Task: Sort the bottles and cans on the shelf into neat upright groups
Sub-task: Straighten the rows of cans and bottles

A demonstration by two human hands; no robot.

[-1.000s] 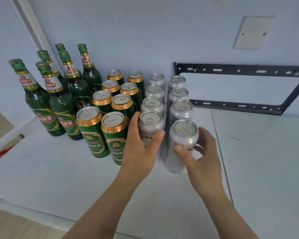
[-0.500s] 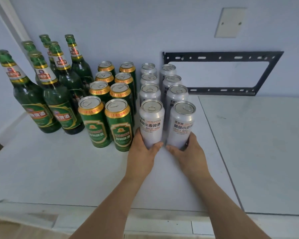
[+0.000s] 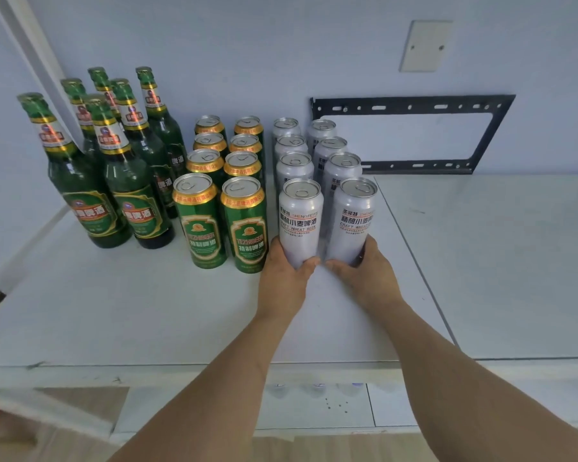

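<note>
Front-left white can [image 3: 300, 221] upright on shelf [image 3: 147, 311], left hand [image 3: 286, 278] wrapped around its base, grip closed on it. Front-right white can [image 3: 353, 220] just beside it, right hand [image 3: 364, 271] clasping its base the same way. Both cans head two rows of white cans [image 3: 314, 151] running back to wall. Green cans [image 3: 226, 181] in two rows just left, narrow gap between groups. Green bottles [image 3: 114, 155] further left, upright. Open shelf to right and in front, up to front edge; black bracket [image 3: 411, 108] on wall behind.
</note>
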